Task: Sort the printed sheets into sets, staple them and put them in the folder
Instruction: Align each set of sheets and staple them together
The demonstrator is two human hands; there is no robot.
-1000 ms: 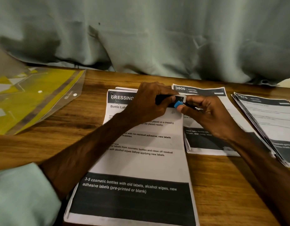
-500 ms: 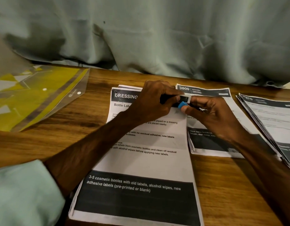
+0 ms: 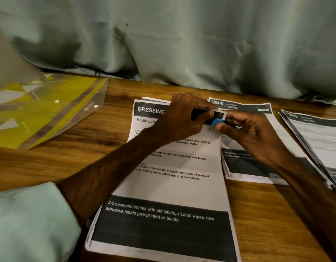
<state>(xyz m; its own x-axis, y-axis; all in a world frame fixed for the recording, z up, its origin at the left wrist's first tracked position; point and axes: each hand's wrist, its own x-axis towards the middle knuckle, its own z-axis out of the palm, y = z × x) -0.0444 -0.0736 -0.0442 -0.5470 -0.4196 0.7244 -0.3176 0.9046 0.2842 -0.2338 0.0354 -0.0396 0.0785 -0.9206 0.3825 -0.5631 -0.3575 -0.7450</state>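
Blue-tipped stapler (image 3: 216, 121) clenched in both hands' grip, left hand (image 3: 184, 118) and right hand (image 3: 255, 137) pinch the top corner of the DRESSING set (image 3: 169, 186) mid-tabletop, where slipping sheets could staple crooked; the yellow folder (image 3: 40, 110) waits at the far-left corner.

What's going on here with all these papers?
A person is stapling printed sheets at a wooden table. Both hands, left hand and right hand, hold a small blue-tipped stapler at the top right corner of the "Dressing" set. Two more stacks lie to the right, and a yellow plastic folder lies on the left.
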